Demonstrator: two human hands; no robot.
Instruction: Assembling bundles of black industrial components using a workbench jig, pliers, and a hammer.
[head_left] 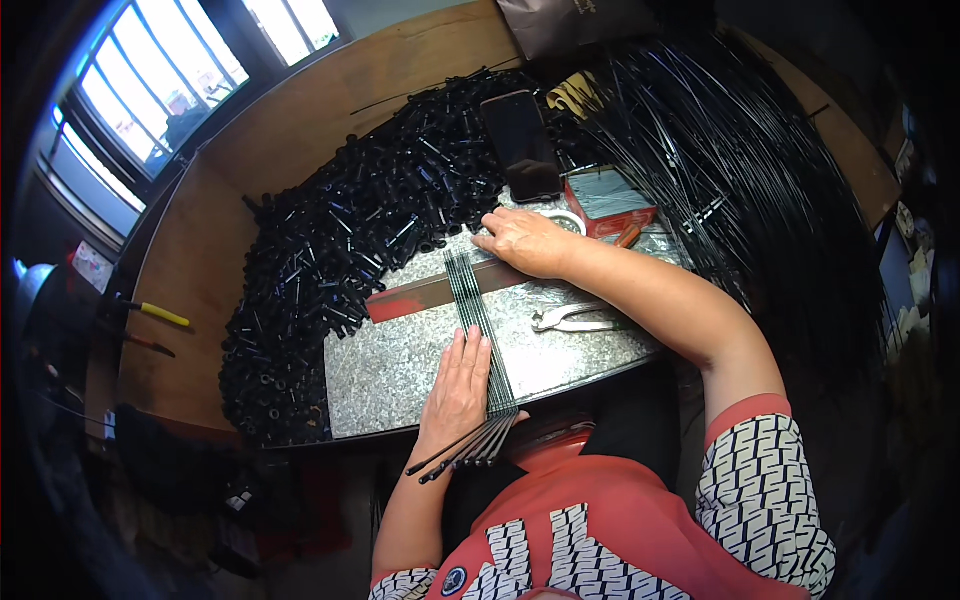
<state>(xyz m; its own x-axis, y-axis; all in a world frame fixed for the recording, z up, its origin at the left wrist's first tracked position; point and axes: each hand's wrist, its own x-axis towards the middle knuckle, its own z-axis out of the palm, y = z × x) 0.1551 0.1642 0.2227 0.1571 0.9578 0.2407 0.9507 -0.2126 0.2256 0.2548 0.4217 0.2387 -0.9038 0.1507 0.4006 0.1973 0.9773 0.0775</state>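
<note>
A row of thin dark rods (pixel 470 295) lies side by side on the speckled grey work surface (pixel 380 390), across a flat red-brown bar (pixel 400 300). Their near ends bend to the left past the front edge and finish in small dark knobs. My left hand (pixel 458 390) rests flat along the left side of the rods, fingers stretched out and touching them. Beyond the bar, my right hand (pixel 527 243) reaches to the edge of a heap of short black tubular pieces (pixel 350 220). Its fingers are bent and apart, with nothing visible in them.
Pliers (pixel 575 318) lie right of the rods. Behind my right forearm are a white ring-shaped item (pixel 568 220) and a red box with a grey top (pixel 608 195). A dark phone (pixel 520 145) leans on the heap. Long black rods (pixel 740 150) fill the right; wooden boards (pixel 190 290) wall the left.
</note>
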